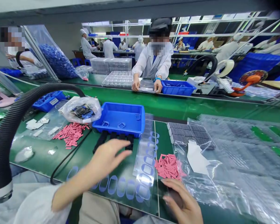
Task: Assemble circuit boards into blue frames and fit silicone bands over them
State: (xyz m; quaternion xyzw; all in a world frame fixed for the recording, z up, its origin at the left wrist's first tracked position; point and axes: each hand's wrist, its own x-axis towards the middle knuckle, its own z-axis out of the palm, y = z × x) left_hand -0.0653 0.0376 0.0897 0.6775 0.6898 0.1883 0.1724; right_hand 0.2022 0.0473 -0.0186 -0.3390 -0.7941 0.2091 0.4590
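My left hand (110,154) hovers over the green bench with thumb and fingers apart and nothing visible between them. Beyond its fingertips lie several black strips (101,138), in front of a blue tray (142,119) that holds a few small blue frames (121,125). My right hand (186,202) is low on the bench, thumb and fingers spread, just below a pile of pink strips (167,165). A dark patch between its thumb and fingers is unclear. Between the hands, clear film (140,161) carries blue-tinted rounded oval pieces (147,169); more such ovals (122,186) line the front edge.
A black ribbed hose (16,124) arches across the left. Nearby are a plastic bag of dark parts (81,110) and another pink pile (70,133). To the right lie grey blocks (190,135), torn white paper (197,158) and clear plastic sheets (242,174). A co-worker (154,59) handles clear trays opposite.
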